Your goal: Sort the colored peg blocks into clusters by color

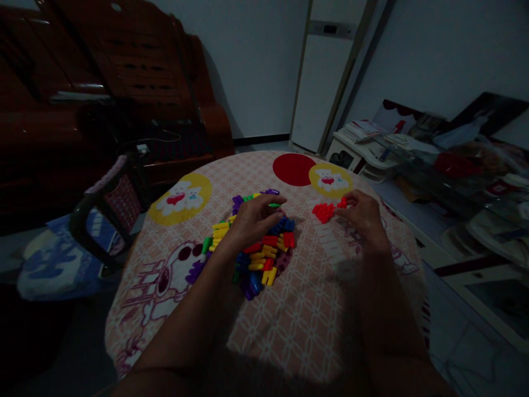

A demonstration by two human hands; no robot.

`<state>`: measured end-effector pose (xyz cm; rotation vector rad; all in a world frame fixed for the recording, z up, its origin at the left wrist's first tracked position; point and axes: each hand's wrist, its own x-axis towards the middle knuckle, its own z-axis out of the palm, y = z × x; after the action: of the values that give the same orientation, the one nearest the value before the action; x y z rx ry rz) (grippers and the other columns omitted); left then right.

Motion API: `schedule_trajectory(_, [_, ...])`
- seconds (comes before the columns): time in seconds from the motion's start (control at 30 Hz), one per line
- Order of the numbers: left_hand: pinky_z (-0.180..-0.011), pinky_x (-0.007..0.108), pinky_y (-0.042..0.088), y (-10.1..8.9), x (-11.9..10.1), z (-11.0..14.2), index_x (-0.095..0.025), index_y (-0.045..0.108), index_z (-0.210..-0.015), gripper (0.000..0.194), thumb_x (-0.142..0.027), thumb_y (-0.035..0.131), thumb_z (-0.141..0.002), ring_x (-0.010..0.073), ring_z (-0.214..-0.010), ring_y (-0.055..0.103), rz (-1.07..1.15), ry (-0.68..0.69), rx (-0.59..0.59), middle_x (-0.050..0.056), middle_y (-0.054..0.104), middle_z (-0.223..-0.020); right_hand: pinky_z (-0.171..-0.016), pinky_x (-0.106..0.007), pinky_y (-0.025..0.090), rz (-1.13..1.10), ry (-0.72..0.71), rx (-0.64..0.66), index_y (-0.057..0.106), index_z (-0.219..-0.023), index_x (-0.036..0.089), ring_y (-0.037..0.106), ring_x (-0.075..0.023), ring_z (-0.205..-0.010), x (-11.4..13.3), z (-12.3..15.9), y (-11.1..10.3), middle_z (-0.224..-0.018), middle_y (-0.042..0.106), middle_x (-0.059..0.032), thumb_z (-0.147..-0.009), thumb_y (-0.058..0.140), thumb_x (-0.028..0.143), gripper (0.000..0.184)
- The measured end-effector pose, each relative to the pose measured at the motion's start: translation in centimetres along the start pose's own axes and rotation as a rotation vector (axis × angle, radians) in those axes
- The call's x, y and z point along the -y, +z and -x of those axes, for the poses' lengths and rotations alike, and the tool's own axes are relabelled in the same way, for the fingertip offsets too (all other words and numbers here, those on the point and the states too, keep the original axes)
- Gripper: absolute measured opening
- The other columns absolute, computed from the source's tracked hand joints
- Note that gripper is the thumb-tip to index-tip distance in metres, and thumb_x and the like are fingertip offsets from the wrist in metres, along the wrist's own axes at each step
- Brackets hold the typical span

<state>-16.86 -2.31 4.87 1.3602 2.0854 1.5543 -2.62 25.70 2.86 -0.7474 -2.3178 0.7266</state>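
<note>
My left hand hovers over a pile of plastic building blocks in yellow, blue, purple, green and red. Its thumb and fingers are apart, and nothing shows between them. To the right, my right hand pinches a small red block between thumb and fingertips. Just left of those fingertips, a cluster of red blocks lies on the patterned tablecloth. Whether the pinched block touches the cluster is too small to tell. Part of the pile is hidden beneath my left hand and forearm.
A dark-framed chair stands at the table's left side. Behind it is a wooden sofa. A white cabinet with papers and a cluttered glass shelf runs along the right. A tall white appliance stands at the back.
</note>
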Motion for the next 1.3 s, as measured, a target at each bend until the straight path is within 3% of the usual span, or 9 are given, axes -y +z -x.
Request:
schedule_trajectory(0.13, [-0.076, 0.029, 0.055, -0.1, 0.0, -0.1, -0.015, 0.069, -0.117, 0.033, -0.030, 0.064, -0.087, 0.0179, -0.087, 0.069, -0.003, -0.011, 0.004, 0.010, 0.073, -0.111, -0.059, -0.028, 0.045, 0.038, 0.150, 0.150, 0.062, -0.077, 0.020, 0.062, -0.0172, -0.064, -3.1, -0.1, 0.7, -0.070, 0.066, 0.0008, -0.054, 0.075, 0.025, 0.028])
schedule_trajectory(0.33, [-0.072, 0.029, 0.054, -0.1, 0.3, -0.1, -0.014, 0.070, -0.115, 0.034, -0.032, 0.063, -0.087, 0.0178, -0.083, 0.067, -0.026, 0.001, -0.003, 0.010, 0.073, -0.107, -0.058, -0.026, 0.042, 0.006, 0.193, 0.229, 0.057, -0.075, 0.021, 0.060, -0.0161, -0.064, -3.7, 0.1, 1.9, -0.068, 0.064, 0.0031, -0.051, 0.077, 0.029, 0.032])
schedule_trajectory(0.63, [-0.070, 0.027, 0.052, -0.7, 0.1, 0.0, -0.016, 0.072, -0.112, 0.032, -0.033, 0.061, -0.087, 0.0179, -0.083, 0.067, -0.120, 0.001, 0.046, 0.007, 0.074, -0.096, -0.068, -0.030, 0.047, 0.031, 0.173, 0.204, 0.059, -0.077, 0.021, 0.062, -0.0182, -0.071, -3.2, -0.2, 2.1, -0.074, 0.066, 0.0008, -0.050, 0.080, 0.028, 0.035])
schedule_trajectory(0.8, [-0.068, 0.028, 0.051, -2.4, 1.2, 0.0, -0.015, 0.071, -0.113, 0.038, -0.038, 0.061, -0.084, 0.0186, -0.076, 0.068, -0.257, -0.088, 0.045, 0.007, 0.076, -0.092, -0.060, -0.028, 0.045, -0.006, 0.208, 0.209, 0.059, -0.078, 0.021, 0.061, -0.0175, -0.066, -3.2, 0.2, 1.6, -0.072, 0.066, 0.0013, -0.052, 0.073, 0.022, 0.029])
schedule_trajectory(0.9, [-0.073, 0.030, 0.052, -3.9, 2.0, 0.0, -0.016, 0.073, -0.108, 0.035, -0.035, 0.062, -0.080, 0.0199, -0.080, 0.069, -0.377, -0.144, 0.066, 0.007, 0.077, -0.096, -0.059, -0.028, 0.045, 0.045, 0.187, 0.138, 0.059, -0.072, 0.021, 0.061, -0.0177, -0.065, -2.5, 0.2, 1.0, -0.070, 0.065, 0.0002, -0.053, 0.067, 0.018, 0.021])
schedule_trajectory(1.07, [-0.074, 0.029, 0.052, -5.6, 2.8, 0.3, -0.019, 0.074, -0.099, 0.029, -0.033, 0.066, -0.075, 0.0210, -0.081, 0.070, -0.464, -0.221, 0.160, 0.005, 0.076, -0.088, -0.064, -0.030, 0.048, 0.024, 0.111, 0.052, 0.062, -0.068, 0.019, 0.064, -0.0193, -0.069, 0.6, 0.3, 0.2, -0.070, 0.068, -0.0032, -0.059, 0.063, 0.018, 0.009])
schedule_trajectory(1.3, [-0.058, 0.023, 0.043, -3.6, 2.6, 0.6, -0.023, 0.075, -0.087, 0.026, -0.028, 0.076, -0.061, 0.0194, -0.071, 0.067, -0.414, -0.314, 0.553, 0.001, 0.075, -0.079, -0.063, -0.029, 0.050, -0.224, -0.080, 0.353, 0.069, -0.076, 0.019, 0.066, -0.0185, -0.069, 5.2, 2.1, 1.3, -0.074, 0.071, -0.0038, -0.072, 0.067, 0.028, 0.010])
